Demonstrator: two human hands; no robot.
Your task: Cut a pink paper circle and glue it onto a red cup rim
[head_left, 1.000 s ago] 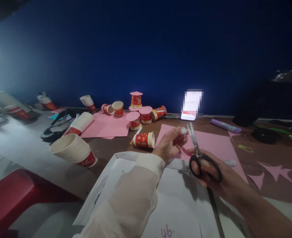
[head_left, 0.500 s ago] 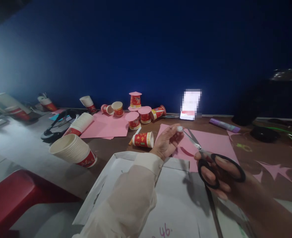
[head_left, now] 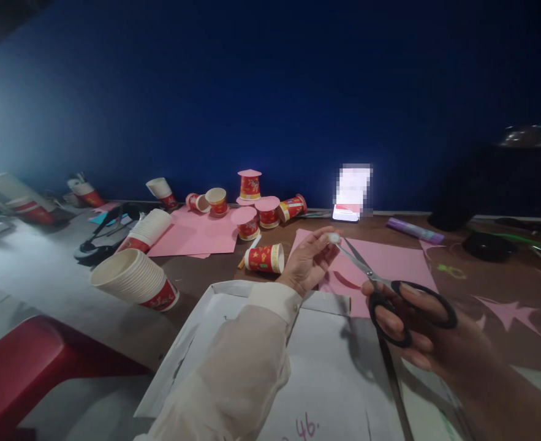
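Observation:
Pinched between the fingertips of my left hand (head_left: 309,260) is a small white round piece (head_left: 333,238), whose kind I cannot make out. My right hand (head_left: 408,324) grips black-handled scissors (head_left: 370,274), fingers through the loops. The blades are parted, their tips close to the white piece. Beneath both hands lies a pink paper sheet (head_left: 399,263) on the brown table. A red paper cup (head_left: 264,259) rests on its side left of my left wrist. My left forearm passes over a white box (head_left: 329,349) with writing on it.
Several red cups with pink discs (head_left: 250,185) stand at the back. A lit phone (head_left: 350,193) leans against the blue wall. Stacked paper cups (head_left: 136,278) lie at left, near a red stool (head_left: 26,367). Pink scraps (head_left: 509,312) and a purple tube (head_left: 415,231) are at right.
The scissors and my right hand have shifted slightly right, and the blade tips have drawn back a little from the white piece. My left hand keeps its pinch almost in place.

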